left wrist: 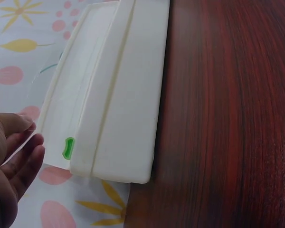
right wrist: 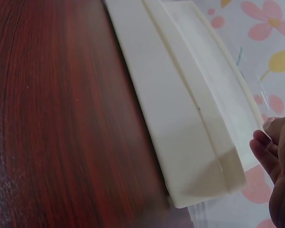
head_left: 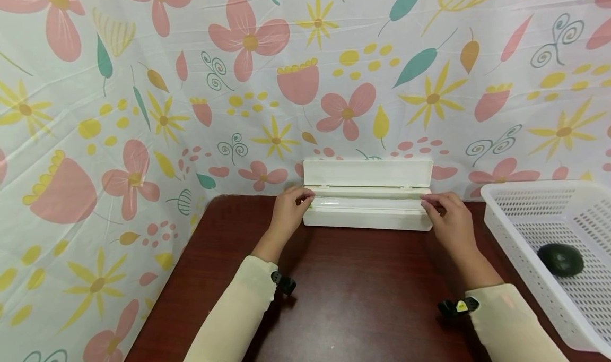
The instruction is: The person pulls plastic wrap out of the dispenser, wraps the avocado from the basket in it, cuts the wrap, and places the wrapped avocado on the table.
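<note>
A long white cling film dispenser (head_left: 367, 221) sits at the back edge of the table, its lid (head_left: 367, 173) raised against the patterned sheet. Clear cling film (head_left: 363, 203) shines along the dispenser's opening, between the two hands. At the dispenser's left end, my left hand (head_left: 287, 212) pinches the film's edge between thumb and fingertips. My right hand (head_left: 451, 223) pinches it likewise at the right end. A small green tab (left wrist: 68, 148) shows near the left end in the left wrist view. In the right wrist view, the thumb and fingers meet just beyond the dispenser's rim.
To the right stands a white perforated basket (head_left: 525, 269) with a dark green avocado (head_left: 560, 259) in it. A flowered sheet (head_left: 296, 112) hangs behind and left of the dark red-brown wooden table (head_left: 363, 293). Both wrists wear black straps with small devices.
</note>
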A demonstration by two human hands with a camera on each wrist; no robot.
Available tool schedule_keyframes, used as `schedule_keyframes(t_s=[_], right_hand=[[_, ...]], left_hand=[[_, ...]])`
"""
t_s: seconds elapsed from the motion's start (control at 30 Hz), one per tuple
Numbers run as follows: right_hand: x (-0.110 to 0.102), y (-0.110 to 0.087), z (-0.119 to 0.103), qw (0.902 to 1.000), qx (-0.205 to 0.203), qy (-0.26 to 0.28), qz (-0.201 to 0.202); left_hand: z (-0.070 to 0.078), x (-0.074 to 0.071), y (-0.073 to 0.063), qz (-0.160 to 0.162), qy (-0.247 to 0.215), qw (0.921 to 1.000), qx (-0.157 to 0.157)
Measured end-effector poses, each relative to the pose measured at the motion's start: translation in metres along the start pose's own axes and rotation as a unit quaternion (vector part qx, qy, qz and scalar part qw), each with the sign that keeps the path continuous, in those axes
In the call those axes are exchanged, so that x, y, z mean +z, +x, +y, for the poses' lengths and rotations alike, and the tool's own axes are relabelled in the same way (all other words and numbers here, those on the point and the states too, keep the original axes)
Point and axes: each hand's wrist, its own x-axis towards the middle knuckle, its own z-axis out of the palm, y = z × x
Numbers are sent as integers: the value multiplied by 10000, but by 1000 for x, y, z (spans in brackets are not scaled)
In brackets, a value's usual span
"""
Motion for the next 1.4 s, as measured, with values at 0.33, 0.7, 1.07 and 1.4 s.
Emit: schedule_keyframes(t_s=[0.33,0.7,1.07,1.4], right_hand=[[-8,1,-1,9990,7,-168,416],[-19,3,-6,9991,336,-251,-7],[-25,7,-6,9997,-57,-200,134],[-34,10,-11,9998,145,-147,50]], left_hand=[[2,1,1,498,353,9981,96],[0,-2,1,788,750,9924,576],[5,-7,-1,848,774,9896,870],[11,-13,-2,841,691,9901,881]])
